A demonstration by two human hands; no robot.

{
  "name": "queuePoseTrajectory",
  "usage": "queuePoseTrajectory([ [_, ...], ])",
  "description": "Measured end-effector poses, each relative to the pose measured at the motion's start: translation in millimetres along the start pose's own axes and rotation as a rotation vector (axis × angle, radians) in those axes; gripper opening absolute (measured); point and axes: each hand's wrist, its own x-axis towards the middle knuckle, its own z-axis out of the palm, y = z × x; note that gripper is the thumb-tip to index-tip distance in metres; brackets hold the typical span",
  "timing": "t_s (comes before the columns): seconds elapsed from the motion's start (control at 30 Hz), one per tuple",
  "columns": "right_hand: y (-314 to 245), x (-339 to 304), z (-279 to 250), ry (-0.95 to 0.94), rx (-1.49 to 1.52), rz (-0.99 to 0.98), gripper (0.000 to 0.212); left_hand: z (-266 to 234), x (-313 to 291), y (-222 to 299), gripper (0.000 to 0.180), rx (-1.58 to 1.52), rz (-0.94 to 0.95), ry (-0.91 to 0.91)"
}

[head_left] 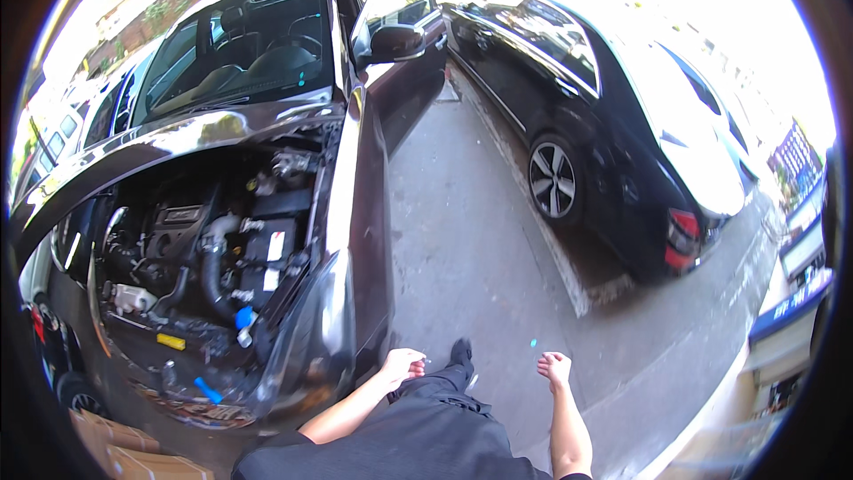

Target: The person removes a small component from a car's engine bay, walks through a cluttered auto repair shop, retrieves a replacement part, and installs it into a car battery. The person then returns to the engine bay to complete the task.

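Observation:
My left hand [404, 366] is closed, held low beside the front corner of a dark car [355, 204]. A tiny pale bit shows at its fingertips, too small to name. Well to the right, over the grey pavement [471, 213], my right hand [554, 368] is curled into a loose fist, with nothing showing in it. Neither hand touches the car. Its engine bay [182, 240] lies exposed on my left, with a black air hose [213, 271], a blue cap [244, 317] and a blue object [208, 390] near the front edge.
The dark car's front door [400, 62] stands open ahead. A black car [586, 124] is parked at the right, beside a pale ground line [569, 276]. Cardboard boxes [133, 453] lie at the lower left. My dark shoe [461, 354] is on the pavement.

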Motion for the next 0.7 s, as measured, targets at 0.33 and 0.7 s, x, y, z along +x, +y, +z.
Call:
queuePoseTrajectory([
  [0.33,-175,345,52,-0.343,-0.227,0.521,0.032,182,228,316,0.014,-0.054,0.390,-0.008],
  [0.7,-758,695,522,-0.496,-0.624,-1.242,0.025,170,497,492,0.009,-0.251,0.582,0.492],
])
